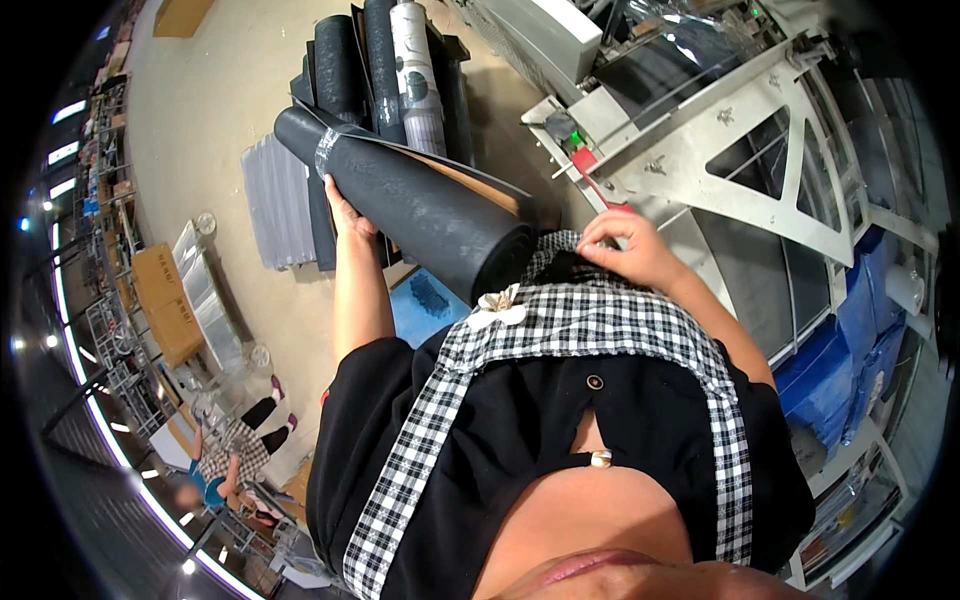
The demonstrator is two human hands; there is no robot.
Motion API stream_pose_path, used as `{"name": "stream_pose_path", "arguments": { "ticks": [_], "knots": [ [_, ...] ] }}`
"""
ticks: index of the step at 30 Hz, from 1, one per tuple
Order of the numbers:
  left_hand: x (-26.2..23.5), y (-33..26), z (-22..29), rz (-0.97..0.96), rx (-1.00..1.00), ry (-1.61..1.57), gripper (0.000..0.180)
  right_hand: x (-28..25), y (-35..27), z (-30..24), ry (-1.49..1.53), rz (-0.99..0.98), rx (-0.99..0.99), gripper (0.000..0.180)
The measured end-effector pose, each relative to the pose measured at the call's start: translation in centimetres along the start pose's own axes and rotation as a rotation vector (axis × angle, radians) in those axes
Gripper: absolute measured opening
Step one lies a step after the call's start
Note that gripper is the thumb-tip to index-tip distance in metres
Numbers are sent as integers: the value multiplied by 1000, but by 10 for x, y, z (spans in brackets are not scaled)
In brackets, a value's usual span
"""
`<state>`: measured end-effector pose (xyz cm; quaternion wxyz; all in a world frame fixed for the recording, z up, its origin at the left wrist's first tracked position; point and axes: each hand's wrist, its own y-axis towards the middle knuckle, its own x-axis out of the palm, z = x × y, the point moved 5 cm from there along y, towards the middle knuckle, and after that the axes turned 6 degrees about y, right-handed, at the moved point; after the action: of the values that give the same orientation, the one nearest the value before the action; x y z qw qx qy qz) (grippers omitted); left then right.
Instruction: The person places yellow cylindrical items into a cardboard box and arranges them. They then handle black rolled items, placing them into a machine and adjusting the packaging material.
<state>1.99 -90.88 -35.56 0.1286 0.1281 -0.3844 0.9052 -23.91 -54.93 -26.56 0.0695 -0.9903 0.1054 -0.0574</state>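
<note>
A thick roll of black sheet material (420, 195) slants across the view, its near end close to my apron. Clear tape (325, 150) wraps its far part, and a brown strip shows along its right side. My left hand (350, 212) holds the roll from its left side; some of the fingers are hidden beneath it. To the right of the roll's near end, my right hand (625, 248) has its fingers curled together at the edge of my black-and-white checked apron (590, 320), seeming to pinch the cloth.
More black rolls (340, 70) and a pale patterned roll (415, 70) stand beyond. A grey ribbed sheet (275, 210) lies to their left. On the right is a machine with a white metal frame (780, 200). Another person (235, 450) is at lower left, near a cart (210, 300).
</note>
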Motion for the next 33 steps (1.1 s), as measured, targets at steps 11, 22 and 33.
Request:
{"name": "stream_pose_path", "arguments": {
  "ticks": [11, 22, 33],
  "knots": [
    [12, -58, 26, 239, 100, 346, 72, -177, -114, -37, -330, 657, -27, 14],
    [-5, -68, 30, 179, -79, 396, 88, -430, -61, -205, -1219, 1357, -246, 81],
    [-12, -68, 28, 196, -19, 357, 86, -490, -10, -194, -1306, 1275, 268, 27]
  ]
}}
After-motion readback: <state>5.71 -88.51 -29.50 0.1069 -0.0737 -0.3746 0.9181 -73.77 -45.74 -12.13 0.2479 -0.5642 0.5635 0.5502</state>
